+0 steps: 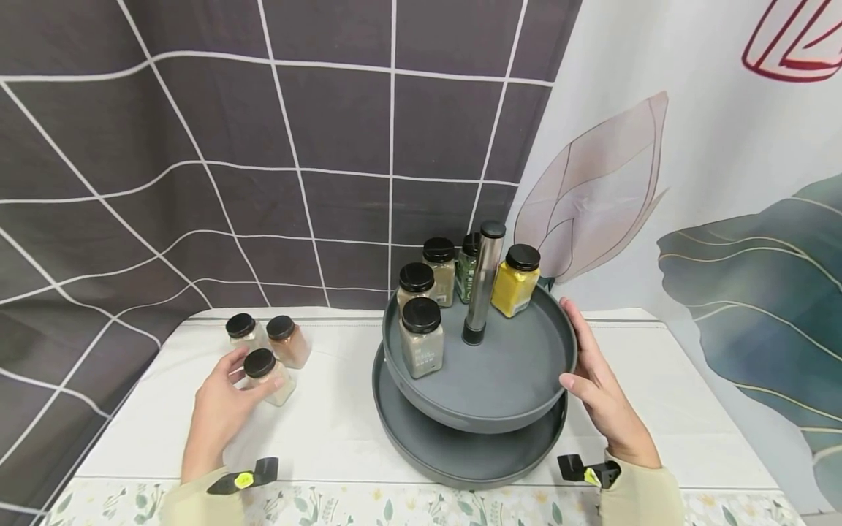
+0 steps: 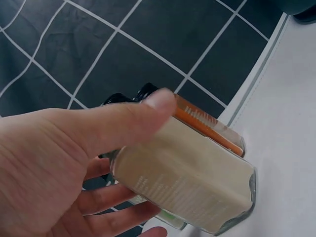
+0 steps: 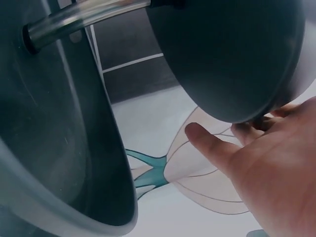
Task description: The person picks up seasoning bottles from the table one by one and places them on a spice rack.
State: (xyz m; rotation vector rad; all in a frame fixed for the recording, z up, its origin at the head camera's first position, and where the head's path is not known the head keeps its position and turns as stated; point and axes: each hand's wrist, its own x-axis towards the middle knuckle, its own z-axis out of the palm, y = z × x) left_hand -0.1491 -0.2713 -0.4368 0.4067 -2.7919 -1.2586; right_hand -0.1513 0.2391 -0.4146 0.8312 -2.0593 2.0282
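Observation:
My left hand (image 1: 220,405) holds a black-lidded spice jar (image 1: 279,389) of pale powder, thumb on one side and fingers on the other. The left wrist view shows the jar's printed pale side (image 2: 197,173) beneath the thumb. Just behind it stand an orange-brown spice jar (image 1: 294,351) and another pale jar (image 1: 246,334). My right hand (image 1: 601,391) rests against the right outer rim of the upper tray (image 1: 506,383) of a grey two-tier turntable, its thumb apart from the other fingers. In the right wrist view, the fingertips are partly hidden behind the upper tray (image 3: 237,64).
On the upper tray, a metal post (image 1: 483,285) rises among several jars, including a yellow one (image 1: 515,288), a green one (image 1: 465,274) and a grey-white one (image 1: 422,347). The lower tray (image 1: 460,456) sits on the white tabletop (image 1: 335,416). A grid-patterned curtain (image 1: 335,212) hangs behind.

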